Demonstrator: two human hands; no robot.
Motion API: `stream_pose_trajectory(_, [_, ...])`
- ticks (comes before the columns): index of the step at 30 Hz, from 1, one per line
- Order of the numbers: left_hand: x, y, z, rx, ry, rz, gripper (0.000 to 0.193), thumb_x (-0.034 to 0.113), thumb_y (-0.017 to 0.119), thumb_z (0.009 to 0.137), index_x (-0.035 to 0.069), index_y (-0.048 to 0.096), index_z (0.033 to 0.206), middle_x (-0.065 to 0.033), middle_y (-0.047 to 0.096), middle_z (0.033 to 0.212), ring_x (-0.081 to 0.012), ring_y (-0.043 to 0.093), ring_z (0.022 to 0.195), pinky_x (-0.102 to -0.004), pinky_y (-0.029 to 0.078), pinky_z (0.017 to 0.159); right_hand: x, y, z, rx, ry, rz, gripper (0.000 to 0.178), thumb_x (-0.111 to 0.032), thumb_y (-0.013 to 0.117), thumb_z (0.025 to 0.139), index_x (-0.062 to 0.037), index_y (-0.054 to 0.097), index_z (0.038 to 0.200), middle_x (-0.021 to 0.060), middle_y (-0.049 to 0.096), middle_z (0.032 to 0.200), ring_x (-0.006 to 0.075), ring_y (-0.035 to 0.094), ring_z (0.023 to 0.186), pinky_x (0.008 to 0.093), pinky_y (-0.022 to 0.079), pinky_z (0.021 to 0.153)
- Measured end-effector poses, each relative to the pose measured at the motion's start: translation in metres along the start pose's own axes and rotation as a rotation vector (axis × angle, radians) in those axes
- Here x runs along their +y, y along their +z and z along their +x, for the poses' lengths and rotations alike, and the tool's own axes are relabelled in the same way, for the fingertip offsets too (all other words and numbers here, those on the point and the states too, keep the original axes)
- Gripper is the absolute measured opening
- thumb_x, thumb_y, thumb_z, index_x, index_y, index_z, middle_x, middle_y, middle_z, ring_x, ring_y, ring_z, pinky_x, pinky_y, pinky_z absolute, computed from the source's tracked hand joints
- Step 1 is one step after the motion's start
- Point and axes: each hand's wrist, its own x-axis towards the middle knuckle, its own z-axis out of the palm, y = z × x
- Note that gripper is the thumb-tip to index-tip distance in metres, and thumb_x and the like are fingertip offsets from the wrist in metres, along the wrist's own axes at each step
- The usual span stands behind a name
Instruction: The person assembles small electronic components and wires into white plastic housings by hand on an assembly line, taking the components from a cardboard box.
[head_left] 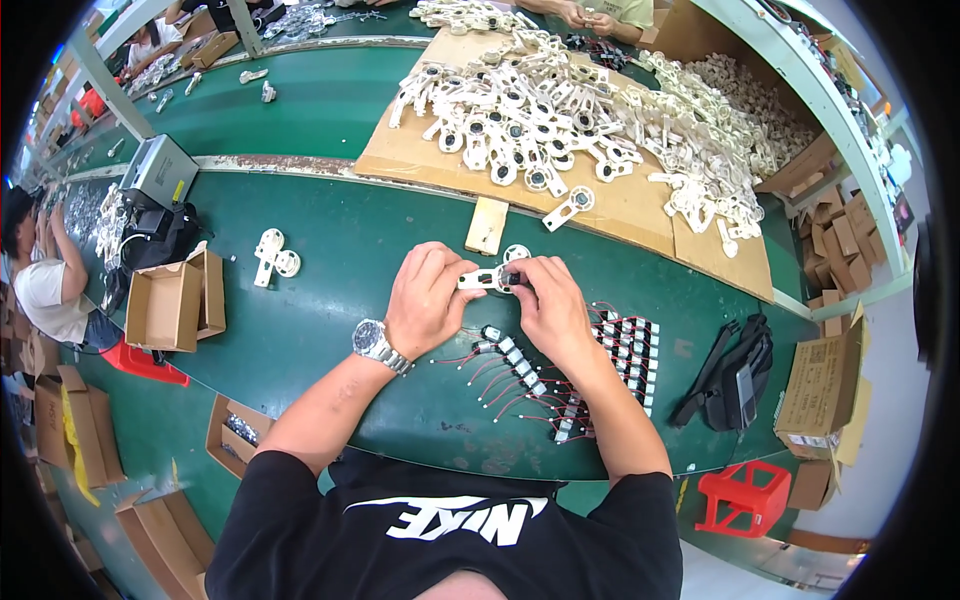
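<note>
A white plastic housing [479, 279] with a round ring at one end is held above the green table. My left hand [428, 295], with a metal watch on its wrist, pinches the flat end. My right hand [551, 305] is closed at the ring end, its fingertips on a small dark part [511, 278] whose kind I cannot make out. Just below lies a slanted row of small silver blocks with red wires [516, 358]. More such blocks stand in rows [632, 355] beside my right forearm. Beyond my hands is a small wooden block [487, 225].
A big heap of white housings [520, 110] covers cardboard [400, 155] at the far side. Loose white pieces [272, 257] lie left, near a cardboard box [165, 305]. A black bag [735, 380] lies right. Metal shelving [850, 150] rises far right; other people sit beyond and left.
</note>
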Motion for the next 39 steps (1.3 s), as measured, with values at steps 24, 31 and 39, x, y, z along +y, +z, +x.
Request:
stream_pose_trajectory(24, [-0.006,0.004,-0.011,-0.088,-0.435,-0.741,0.055,-0.002,0.075,0.096,0.002,0.052,0.146,-0.0123,0.069,0.125,-0.0193,0.067,0.116,-0.037,0.054,0.105,0.019,-0.013,0.004,-0.399,0.674,1.168,0.043,-0.015,0.065,0.108,-0.0031,0.058,0.148,0.0136,0.075,0.111,0.0168,0.072,0.086,0.0286,0.059,0.073])
stream_pose_trajectory(31, [-0.009,0.005,-0.012,-0.118,-0.618,-1.122,0.047,-0.006,0.071,0.098,-0.001,0.056,0.142,-0.0118,0.071,0.13,-0.0165,0.068,0.12,-0.0328,0.056,0.105,0.02,-0.008,0.002,-0.379,0.641,1.095,0.041,-0.012,0.065,0.107,-0.0029,0.06,0.147,0.0149,0.075,0.112,0.0178,0.072,0.085,0.0293,0.06,0.074])
stream_pose_trajectory(39, [-0.013,0.005,-0.016,-0.126,-0.612,-1.158,0.033,-0.003,0.07,0.1,-0.002,0.064,0.133,-0.0109,0.072,0.128,-0.0165,0.07,0.117,-0.0323,0.057,0.105,0.018,-0.009,0.003,-0.465,0.688,1.388,0.043,-0.015,0.068,0.106,-0.0007,0.06,0.146,0.015,0.075,0.111,0.0176,0.073,0.085,0.0294,0.061,0.074])
